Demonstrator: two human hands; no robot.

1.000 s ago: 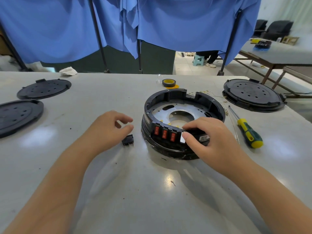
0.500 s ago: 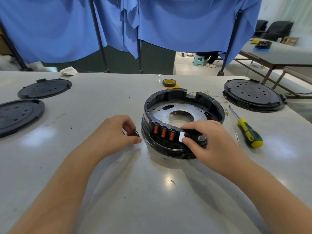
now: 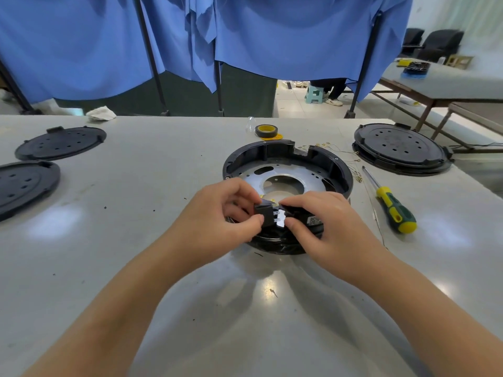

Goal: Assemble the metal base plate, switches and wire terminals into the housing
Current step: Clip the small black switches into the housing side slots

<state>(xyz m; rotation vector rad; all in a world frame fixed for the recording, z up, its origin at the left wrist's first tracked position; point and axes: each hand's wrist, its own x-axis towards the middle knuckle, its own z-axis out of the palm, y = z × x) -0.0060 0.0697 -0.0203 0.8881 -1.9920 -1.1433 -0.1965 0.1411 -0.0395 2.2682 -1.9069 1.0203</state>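
Observation:
A round black housing sits at the table's middle with the metal base plate inside it. My left hand pinches a small black switch and holds it against the housing's near wall, terminals pointing right. My right hand grips that near wall beside an open slot, thumb and forefinger close to the switch. The red switches in the wall are hidden behind my hands. Thin wires with terminals lie behind the housing on the right.
A green and yellow screwdriver lies right of the housing. A black lid rests at the far right, two more lids at the left. A tape roll stands behind the housing.
My left hand picked the loose switch up off the table and carried it right to the housing's near wall. My right hand stayed on the wall, fingers shifting toward the switch.

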